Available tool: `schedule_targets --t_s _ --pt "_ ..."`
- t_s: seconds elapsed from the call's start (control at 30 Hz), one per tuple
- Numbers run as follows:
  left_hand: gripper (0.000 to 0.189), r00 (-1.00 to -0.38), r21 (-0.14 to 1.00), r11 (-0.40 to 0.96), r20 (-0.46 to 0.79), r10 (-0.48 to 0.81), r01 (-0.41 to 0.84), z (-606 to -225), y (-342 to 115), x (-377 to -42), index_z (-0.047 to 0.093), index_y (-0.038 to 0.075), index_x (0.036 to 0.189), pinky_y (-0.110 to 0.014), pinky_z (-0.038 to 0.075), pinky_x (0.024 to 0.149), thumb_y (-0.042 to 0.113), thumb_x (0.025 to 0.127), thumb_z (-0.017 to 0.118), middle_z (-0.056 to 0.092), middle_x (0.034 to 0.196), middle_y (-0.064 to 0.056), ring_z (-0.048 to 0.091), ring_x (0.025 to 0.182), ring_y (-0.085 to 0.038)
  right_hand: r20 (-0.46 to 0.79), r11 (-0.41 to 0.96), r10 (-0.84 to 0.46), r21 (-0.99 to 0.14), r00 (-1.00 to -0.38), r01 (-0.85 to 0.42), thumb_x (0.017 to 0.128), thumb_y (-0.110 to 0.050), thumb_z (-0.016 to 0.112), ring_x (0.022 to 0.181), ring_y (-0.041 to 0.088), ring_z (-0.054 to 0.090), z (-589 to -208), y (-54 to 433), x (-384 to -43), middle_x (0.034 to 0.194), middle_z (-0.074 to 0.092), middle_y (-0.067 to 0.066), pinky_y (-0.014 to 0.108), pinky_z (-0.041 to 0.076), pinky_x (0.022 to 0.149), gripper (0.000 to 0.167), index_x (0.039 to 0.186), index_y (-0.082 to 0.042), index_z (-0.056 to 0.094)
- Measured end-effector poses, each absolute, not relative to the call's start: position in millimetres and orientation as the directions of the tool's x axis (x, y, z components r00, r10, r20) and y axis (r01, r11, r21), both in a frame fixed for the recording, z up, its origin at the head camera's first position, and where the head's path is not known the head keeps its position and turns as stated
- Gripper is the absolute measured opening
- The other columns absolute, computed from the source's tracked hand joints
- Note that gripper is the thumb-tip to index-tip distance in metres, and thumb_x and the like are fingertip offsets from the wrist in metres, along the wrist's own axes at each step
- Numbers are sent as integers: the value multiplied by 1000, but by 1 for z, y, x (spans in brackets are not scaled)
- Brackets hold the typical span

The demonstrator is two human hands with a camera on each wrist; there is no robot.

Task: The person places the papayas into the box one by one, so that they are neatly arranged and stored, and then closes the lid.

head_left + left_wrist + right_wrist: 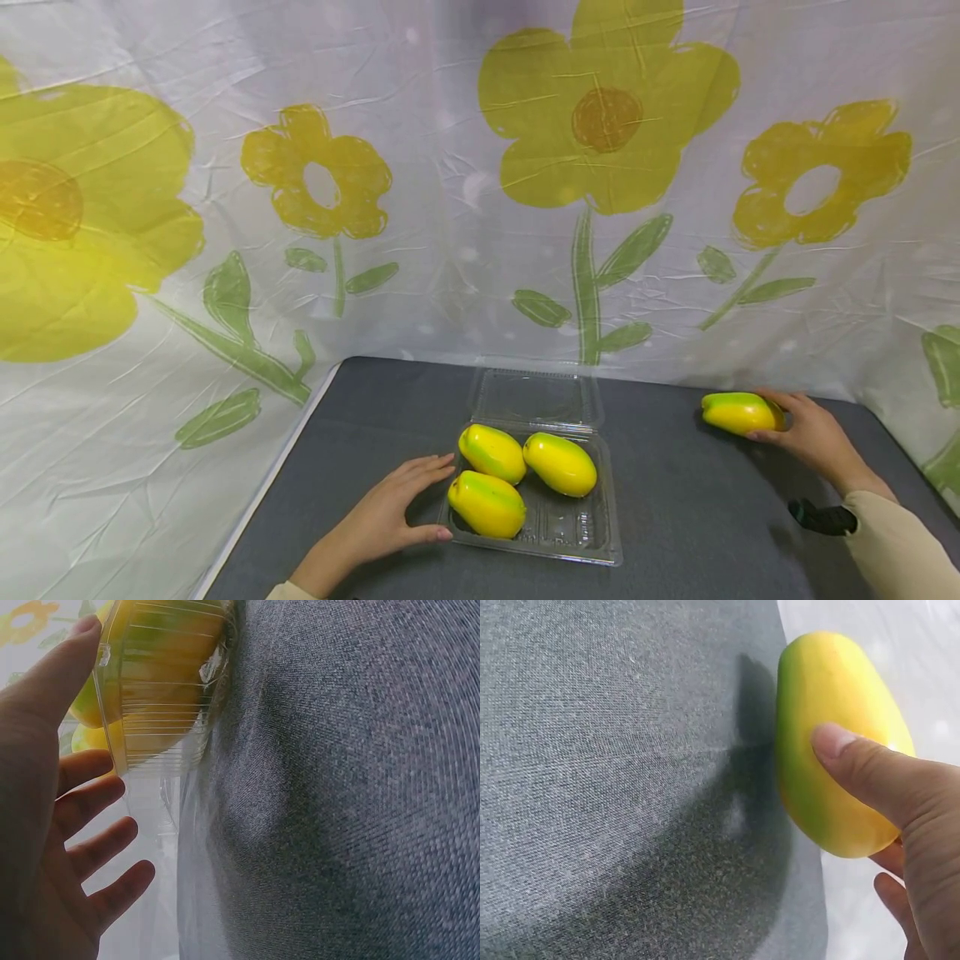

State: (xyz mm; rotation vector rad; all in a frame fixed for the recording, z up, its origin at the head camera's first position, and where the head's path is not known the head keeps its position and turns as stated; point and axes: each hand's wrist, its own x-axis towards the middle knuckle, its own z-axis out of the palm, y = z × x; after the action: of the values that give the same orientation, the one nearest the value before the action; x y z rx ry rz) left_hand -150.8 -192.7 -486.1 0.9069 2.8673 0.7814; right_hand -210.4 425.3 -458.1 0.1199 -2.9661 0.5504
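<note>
In the head view my right hand (813, 437) grips a yellow-green mango (741, 413) at the table's far right. The right wrist view shows the thumb (862, 761) pressed on one side of this mango (840, 697), with the other fingers mostly hidden behind it. A clear plastic clamshell box (577, 542) lies with its lid (536, 398) folded back. Inside are three similar mangoes: one at back left (492, 452), one at right (561, 464) and one at front left (487, 505). My left hand (386, 512) spreads its fingers along the box's left edge, thumb at the rim.
A dark grey cloth (690, 508) covers the table. Behind and beside it hangs a white curtain (442, 250) printed with yellow flowers. A black band (823, 518) shows near the right sleeve.
</note>
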Motion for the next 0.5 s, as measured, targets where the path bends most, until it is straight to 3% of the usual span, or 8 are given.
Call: schedule_targets --t_s 0.5 --pt "87 -830 478 701 118 546 529 -487 -193 -151 45 30 148 -58 44 109 77 76 60 39 159 10 39 146 -23 118 928 -107 -344 -987 -142 78 -49 79 115 57 48 -455 413 -207 134 48 37 73 40 87 86 139 4 49"
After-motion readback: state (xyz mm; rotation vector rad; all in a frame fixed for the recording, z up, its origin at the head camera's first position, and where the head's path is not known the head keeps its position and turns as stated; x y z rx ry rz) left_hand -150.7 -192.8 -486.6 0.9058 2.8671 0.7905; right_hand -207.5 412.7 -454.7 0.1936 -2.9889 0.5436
